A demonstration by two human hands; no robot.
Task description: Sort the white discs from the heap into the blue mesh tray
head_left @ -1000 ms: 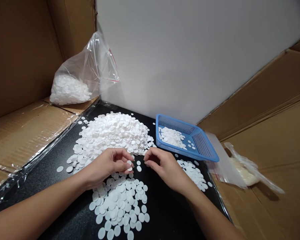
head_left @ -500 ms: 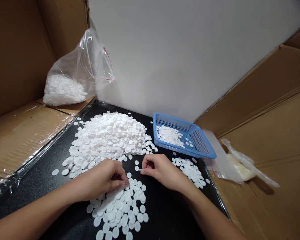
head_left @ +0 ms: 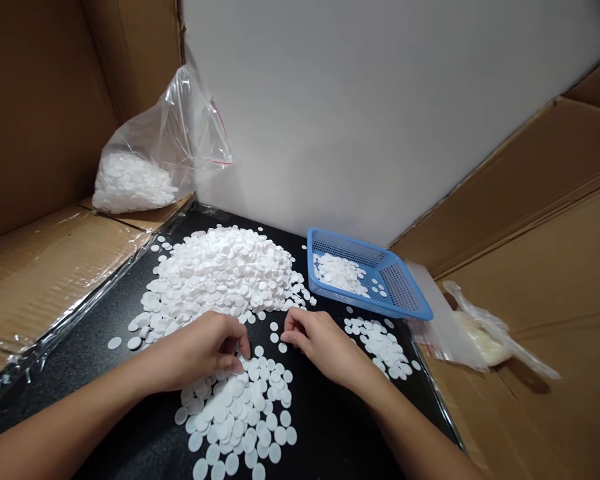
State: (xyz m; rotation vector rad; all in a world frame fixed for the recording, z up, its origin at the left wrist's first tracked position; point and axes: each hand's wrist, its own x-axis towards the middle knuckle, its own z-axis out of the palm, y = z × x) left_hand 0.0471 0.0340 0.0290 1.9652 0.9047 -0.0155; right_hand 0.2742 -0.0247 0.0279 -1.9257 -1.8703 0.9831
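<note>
My left hand (head_left: 213, 350) is over the far edge of the near heap of white discs (head_left: 245, 413). Its thumb and forefinger are apart, with no disc visible between them. Close to a few loose discs, my right hand (head_left: 317, 340) is curled, thumb and fingertips near each other. No disc shows in its fingers. One white disc (head_left: 283, 347) lies flat on the black tabletop just below its thumb. Beyond both hands rises a large mound of white discs (head_left: 225, 267). Right of my right hand is a smaller spread of discs (head_left: 383, 347).
A blue perforated basket (head_left: 410, 313) with white discs stands at the back right. On cardboard at the left sits a clear bag (head_left: 135, 180) of white pieces. Another plastic bag (head_left: 485, 333) lies at the right. Cardboard walls (head_left: 540, 220) and a pale panel (head_left: 340, 120) surround the black table.
The disc at my right fingertips now lies flat on the table, free of them. My left thumb and forefinger have drawn back left from a disc and spread apart.
</note>
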